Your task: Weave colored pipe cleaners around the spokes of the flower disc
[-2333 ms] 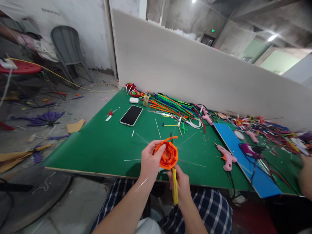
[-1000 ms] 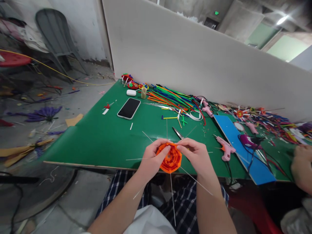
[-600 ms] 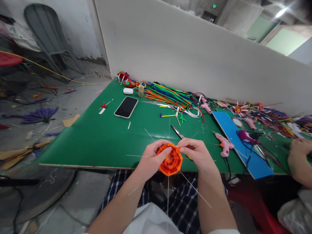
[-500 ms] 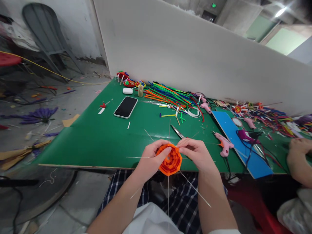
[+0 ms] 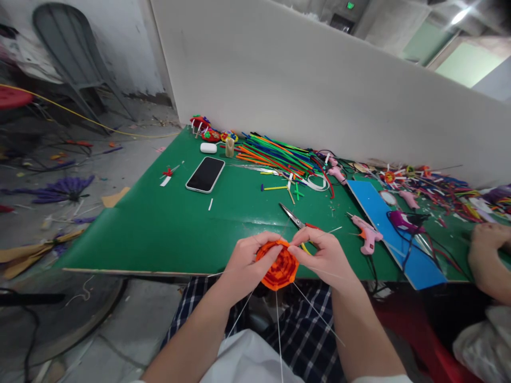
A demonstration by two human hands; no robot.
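An orange woven disc [image 5: 281, 268], apparently of pipe cleaners wound round thin pale spokes, is held over the table's front edge. My left hand [image 5: 249, 260] grips its left side, thumb lying across its face. At the upper right rim, my right hand [image 5: 317, 254] pinches the edge between thumb and fingers. Several spokes stick out below and to the sides; one white spoke [image 5: 315, 309] slants down to the right. Just beyond my right hand lie scissors [image 5: 293, 217] with red and yellow on the handles, partly covered by that hand.
The green table [image 5: 167, 229] carries a phone [image 5: 206, 174], a white case [image 5: 208, 148] and a pile of coloured pipe cleaners [image 5: 275, 154]. To the right are a pink glue gun [image 5: 367, 234], a blue board [image 5: 393, 234] and another person's arm [image 5: 489, 260].
The disc has tilted and dropped slightly, so its spokes point differently. My right hand has shifted a little, showing more of the scissors' handles.
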